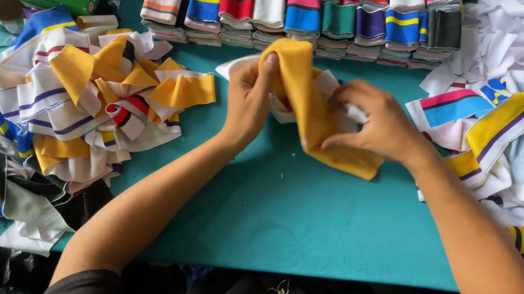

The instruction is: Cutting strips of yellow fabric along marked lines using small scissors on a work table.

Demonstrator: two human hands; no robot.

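Both hands, left (248, 99) and right (376, 122), gripped a yellow band (311, 109) just before the folded stacks (299, 8), many done, with loose piles (79, 116) flanking it seemingly left.

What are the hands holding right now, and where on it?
Both hold a yellow knit band: left hand pinches its top end, right hand grips its right edge, mid-length.
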